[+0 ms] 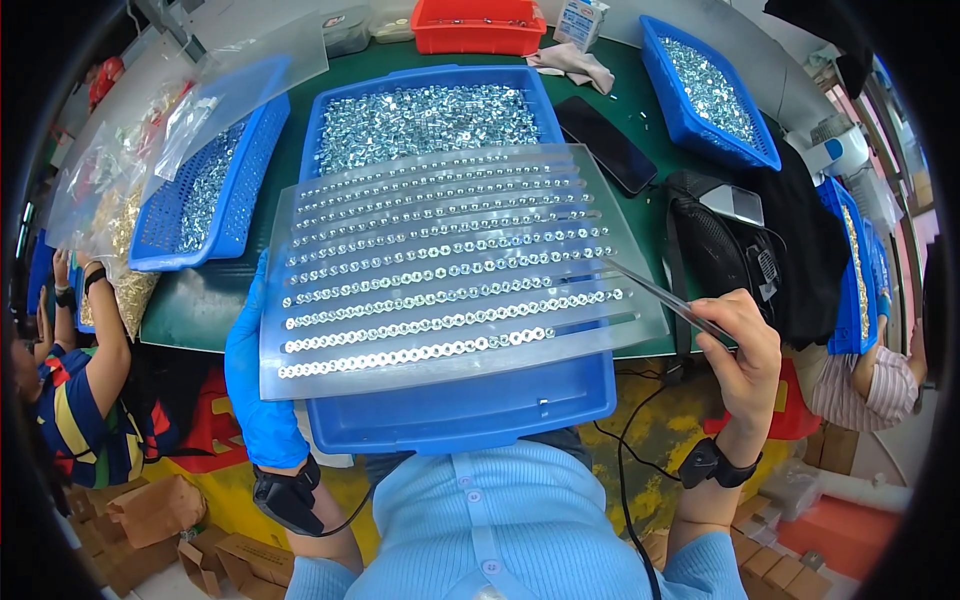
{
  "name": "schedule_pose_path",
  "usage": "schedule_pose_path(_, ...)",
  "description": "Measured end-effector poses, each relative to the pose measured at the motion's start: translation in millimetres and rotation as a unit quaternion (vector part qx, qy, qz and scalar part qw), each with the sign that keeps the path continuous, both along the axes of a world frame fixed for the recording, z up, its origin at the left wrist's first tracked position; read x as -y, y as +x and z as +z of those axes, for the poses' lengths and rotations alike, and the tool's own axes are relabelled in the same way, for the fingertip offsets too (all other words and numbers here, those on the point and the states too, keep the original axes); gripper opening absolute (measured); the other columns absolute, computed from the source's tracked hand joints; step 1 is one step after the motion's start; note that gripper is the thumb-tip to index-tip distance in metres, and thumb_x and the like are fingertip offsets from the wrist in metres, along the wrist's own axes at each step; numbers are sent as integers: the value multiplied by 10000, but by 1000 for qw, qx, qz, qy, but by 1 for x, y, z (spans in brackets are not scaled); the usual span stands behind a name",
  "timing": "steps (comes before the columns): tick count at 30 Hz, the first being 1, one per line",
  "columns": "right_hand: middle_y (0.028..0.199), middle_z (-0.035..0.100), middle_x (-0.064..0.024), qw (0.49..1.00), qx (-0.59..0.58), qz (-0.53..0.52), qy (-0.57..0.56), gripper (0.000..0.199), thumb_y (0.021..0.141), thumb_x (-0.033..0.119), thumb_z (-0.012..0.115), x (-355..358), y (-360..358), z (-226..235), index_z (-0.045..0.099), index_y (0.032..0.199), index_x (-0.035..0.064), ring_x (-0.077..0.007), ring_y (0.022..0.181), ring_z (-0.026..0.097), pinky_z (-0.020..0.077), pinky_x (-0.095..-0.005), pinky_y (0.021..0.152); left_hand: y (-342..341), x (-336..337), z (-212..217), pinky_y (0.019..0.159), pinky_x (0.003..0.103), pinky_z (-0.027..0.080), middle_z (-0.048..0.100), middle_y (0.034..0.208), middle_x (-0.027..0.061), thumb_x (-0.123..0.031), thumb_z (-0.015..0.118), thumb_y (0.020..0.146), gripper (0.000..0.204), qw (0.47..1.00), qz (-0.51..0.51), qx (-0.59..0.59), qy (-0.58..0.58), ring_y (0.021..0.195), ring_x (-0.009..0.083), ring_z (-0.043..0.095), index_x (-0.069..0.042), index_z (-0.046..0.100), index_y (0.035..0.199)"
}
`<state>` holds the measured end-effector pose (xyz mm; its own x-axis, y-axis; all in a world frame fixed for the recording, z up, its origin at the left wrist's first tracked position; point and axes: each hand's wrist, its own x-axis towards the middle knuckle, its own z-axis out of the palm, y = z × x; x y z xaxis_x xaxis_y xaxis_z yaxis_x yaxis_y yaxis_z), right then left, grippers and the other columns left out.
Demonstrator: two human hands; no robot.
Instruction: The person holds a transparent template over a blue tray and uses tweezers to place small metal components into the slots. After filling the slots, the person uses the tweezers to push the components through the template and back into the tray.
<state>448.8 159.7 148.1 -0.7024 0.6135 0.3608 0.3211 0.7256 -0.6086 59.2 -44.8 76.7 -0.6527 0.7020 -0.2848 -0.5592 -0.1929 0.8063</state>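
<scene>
A clear plastic board (500,363) with long slots lies tilted before me, its slots lined with rows of small shiny nut-like metal pieces (410,355). My left hand (262,385), in a blue glove, grips the board's left edge; its fingers are partly hidden under it. Pinched in my bare right hand (742,345) is a pair of metal tweezers (668,297), tips at the right end of a middle row. Beneath the board's near edge shows a blue tray (460,425). Beyond its far edge, a blue basket (430,76) holds many small metal pieces.
More blue baskets stand at left (262,180) and far right (745,150). A dark phone (610,145), a black bag (720,235), a cloth (580,68) and a red bin (478,38) are on the green table (200,310). Other people sit at both sides.
</scene>
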Motion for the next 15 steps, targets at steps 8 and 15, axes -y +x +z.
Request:
schedule_pose_path(8,984,697,-127,1000,-1,-8,19,297,811,-17,675,-2,9,-1,676,1107,-40,-214,879,588,464,-302,754,-2,-1,-3,961,305,549,599,1338,116,-164,469,1055,428,999,-15,16,42,1114,159,636,-15,459,1456)
schedule_pose_path(15,962,715,-120,999,-34,1,19,298,784,-26,689,18,-24,2,690,1082,-23,-217,846,591,464,-303,712,-4,5,-8,965,304,548,602,1330,114,-179,485,1050,435,997,-16,46,65,1109,170,639,-14,460,1452)
